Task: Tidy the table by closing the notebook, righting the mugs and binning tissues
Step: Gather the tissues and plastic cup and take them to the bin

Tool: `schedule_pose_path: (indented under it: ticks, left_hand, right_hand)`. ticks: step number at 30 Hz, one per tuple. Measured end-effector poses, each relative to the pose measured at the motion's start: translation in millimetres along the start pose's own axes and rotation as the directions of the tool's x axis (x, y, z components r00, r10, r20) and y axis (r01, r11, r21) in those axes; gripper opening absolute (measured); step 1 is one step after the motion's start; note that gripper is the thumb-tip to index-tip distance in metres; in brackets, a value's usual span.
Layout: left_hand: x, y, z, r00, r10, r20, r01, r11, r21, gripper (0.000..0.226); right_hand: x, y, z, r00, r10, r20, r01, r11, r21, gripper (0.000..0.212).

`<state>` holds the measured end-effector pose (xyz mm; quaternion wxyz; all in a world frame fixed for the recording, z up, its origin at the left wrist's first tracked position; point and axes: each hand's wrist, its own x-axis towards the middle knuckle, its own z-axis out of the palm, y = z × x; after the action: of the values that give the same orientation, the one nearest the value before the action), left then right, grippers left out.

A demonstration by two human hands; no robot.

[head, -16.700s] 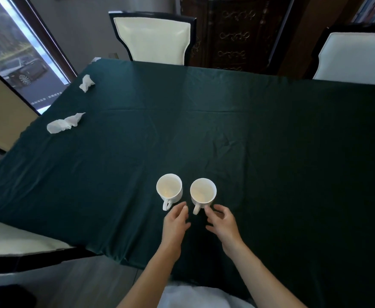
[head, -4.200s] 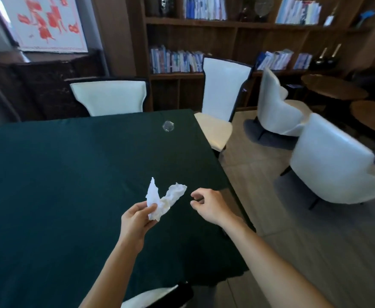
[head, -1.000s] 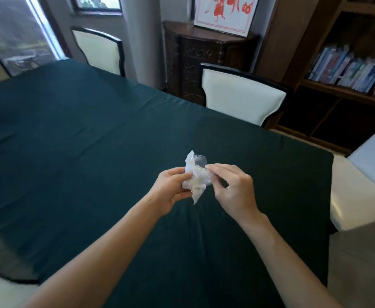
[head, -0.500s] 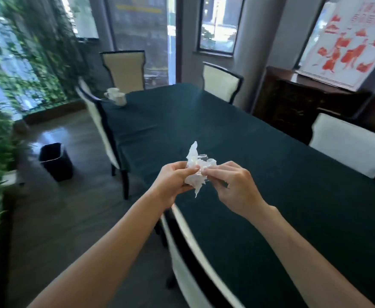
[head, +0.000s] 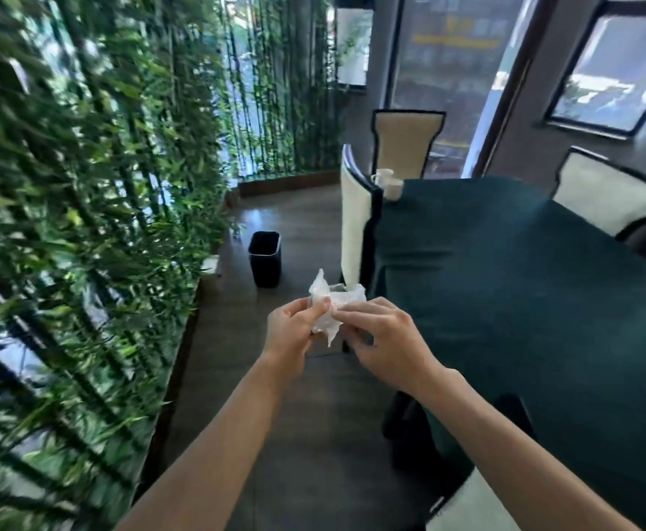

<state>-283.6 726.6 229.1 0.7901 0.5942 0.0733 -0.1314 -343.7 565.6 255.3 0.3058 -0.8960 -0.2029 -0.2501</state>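
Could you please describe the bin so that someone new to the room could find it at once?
Look along the wall of green bamboo to the dark floor beside it. The bin stands there, left of the cream chair: small, black, open-topped, the only container on the floor.

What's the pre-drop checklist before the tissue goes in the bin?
1. Tissue held: ok, pinched between left hand and right hand.
2. Bin located: ok, upright on the floor by the plants.
3. Bin within reach: not ok, it stands well ahead of the hands.
4. Path clear: ok, bare floor left of the chair.
5. Bin has room: cannot tell, inside is dark.
6. Mugs upright: ok, at the table's far corner.
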Motion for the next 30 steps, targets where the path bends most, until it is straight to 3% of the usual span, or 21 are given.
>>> schedule_pose_path:
  ticks: [6, 15, 22, 30]
  left_hand:
    - [95.9, 7.5, -31.2, 0.989, 0.009, -0.146, -0.011, 1.000, -0.010, 0.019]
    - [281.7, 53.7, -32.3, 0.950, 0.001, -0.312, -0.007, 1.000, -0.016, 0.006]
    - [406.1, 91.6, -67.4, 0.914, 0.027, -0.405, -0.017, 0.999, 0.026, 0.006]
    - [558.6, 112.4, -134.5, 0.872, -0.040, -0.487, 0.025, 0.999, -0.039, 0.009]
  right_hand:
    - [74.9, 53.8, 61.9, 0.989, 0.089, 0.117, -0.104, 0.986, 0.128, 0.030]
    - [228.2, 175.5, 139.6, 0.982, 0.105, 0.156, -0.133, 0.975, 0.178, 0.032]
    - [343.1, 248.3, 208.1, 0.953, 0.231, 0.196, -0.287, 0.893, 0.346, 0.024]
    - [456.9, 338.8, 296.3, 0.869, 0.358, 0.342, -0.456, 0.849, 0.267, 0.027]
